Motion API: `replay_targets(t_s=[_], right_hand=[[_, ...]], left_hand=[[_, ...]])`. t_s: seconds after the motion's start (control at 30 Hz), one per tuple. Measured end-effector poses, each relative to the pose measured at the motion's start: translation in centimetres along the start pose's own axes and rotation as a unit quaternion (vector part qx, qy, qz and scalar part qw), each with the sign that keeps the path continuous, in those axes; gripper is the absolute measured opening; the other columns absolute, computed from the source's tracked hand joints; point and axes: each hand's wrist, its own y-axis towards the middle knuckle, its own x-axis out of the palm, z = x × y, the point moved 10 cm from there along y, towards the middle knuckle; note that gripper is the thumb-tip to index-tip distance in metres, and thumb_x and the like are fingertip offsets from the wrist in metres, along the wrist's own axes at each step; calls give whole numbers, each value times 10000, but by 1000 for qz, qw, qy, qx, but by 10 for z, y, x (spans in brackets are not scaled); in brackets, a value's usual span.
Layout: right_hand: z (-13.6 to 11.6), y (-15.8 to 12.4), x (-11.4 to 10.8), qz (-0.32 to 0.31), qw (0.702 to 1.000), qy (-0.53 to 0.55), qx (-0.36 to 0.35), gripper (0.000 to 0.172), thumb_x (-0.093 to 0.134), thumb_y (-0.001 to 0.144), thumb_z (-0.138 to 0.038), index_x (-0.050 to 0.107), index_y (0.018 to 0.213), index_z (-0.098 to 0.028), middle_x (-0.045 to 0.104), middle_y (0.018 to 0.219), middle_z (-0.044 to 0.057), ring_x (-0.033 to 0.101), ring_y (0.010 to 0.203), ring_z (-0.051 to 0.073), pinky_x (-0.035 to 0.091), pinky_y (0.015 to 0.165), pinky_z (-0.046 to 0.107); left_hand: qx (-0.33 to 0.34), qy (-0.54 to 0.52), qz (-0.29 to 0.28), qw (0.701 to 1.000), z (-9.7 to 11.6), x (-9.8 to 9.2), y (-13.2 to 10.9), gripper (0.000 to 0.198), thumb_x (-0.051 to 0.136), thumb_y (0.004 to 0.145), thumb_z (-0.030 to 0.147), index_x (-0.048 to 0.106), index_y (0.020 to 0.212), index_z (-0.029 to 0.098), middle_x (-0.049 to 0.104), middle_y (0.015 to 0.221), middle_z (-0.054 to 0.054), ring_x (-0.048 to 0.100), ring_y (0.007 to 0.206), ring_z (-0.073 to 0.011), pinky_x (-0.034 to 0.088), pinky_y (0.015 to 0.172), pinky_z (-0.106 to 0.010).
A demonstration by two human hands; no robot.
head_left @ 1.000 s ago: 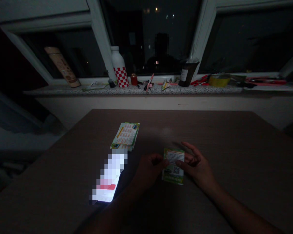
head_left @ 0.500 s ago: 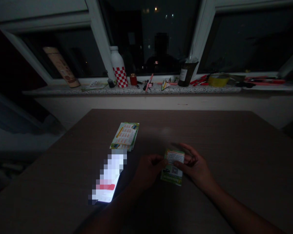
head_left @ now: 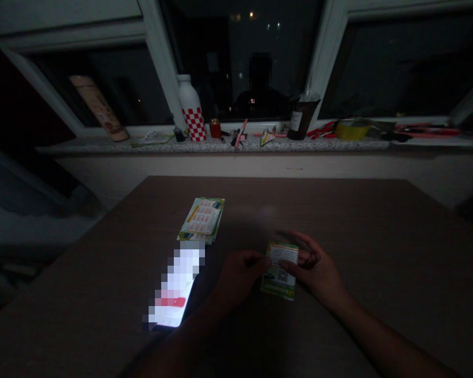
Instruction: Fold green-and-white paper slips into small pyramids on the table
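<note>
Between my two hands is a small green and white printed card (head_left: 280, 286) with lines of text and a square code on it. My left hand (head_left: 238, 275) pinches the card's left edge between thumb and fingers. On the other side, my right hand (head_left: 319, 270) has its thumb on the card's face, with its fingers behind and beyond the right edge. A stack of similar cards (head_left: 203, 218) lies to the left, farther back on the table. Closer to me, a lit phone (head_left: 171, 312) rests left of my left hand, its screen partly blurred out.
The brown table (head_left: 378, 236) reaches to a wall below a window. Along the stone sill (head_left: 220, 147) stand a checked white bottle (head_left: 192, 113), a leaning tan flask (head_left: 100, 110), a red jar (head_left: 215, 128), a dark drink cup (head_left: 301, 121), a yellow tape roll (head_left: 352, 130) and several pens.
Both hands keep their hold on the card, which has shifted very slightly to the right. The card stack and phone have not moved.
</note>
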Motion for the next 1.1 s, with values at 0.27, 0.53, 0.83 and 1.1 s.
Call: replay_targets(t_s=[0.27, 0.53, 0.83, 1.1], right_hand=[[-56, -15, -3, 0, 898, -341, -279, 324, 548, 847, -202, 555, 1166, -262, 617, 1154, 90, 595, 1057, 240, 495, 882, 423], [-70, -47, 41, -72, 721, -526, -446, 429, 582, 781, -128, 582, 1175, -297, 512, 1322, 80, 393, 1271, 318, 346, 998, 527], [-57, -19, 14, -36, 900, -340, -271, 106, 634, 798, -247, 677, 892, -222, 719, 847, 49, 668, 830, 221, 520, 777, 375], [3, -8, 13, -103, 991, -79, 35, 183, 710, 746, -332, 697, 869, -196, 737, 809, 21, 676, 676, 156, 545, 637, 260]], left_hand=[[-35, -69, 42, 996, 1, -14, 1, 227, 678, 722, 340, 716, 780, 124, 717, 794, -68, 644, 744, -189, 477, 714, -297], [-110, -242, 3, 964, -16, 2, -2, 154, 656, 705, 283, 648, 723, 130, 638, 667, -23, 596, 590, -145, 466, 585, -268], [51, 72, 89, 992, 27, -26, -8, 300, 566, 808, 429, 635, 737, 146, 596, 660, -5, 548, 644, -141, 400, 587, -236], [96, 25, 24, 995, 29, -4, -12, 244, 632, 781, 329, 673, 952, 159, 690, 881, -59, 621, 802, -185, 474, 730, -275]])
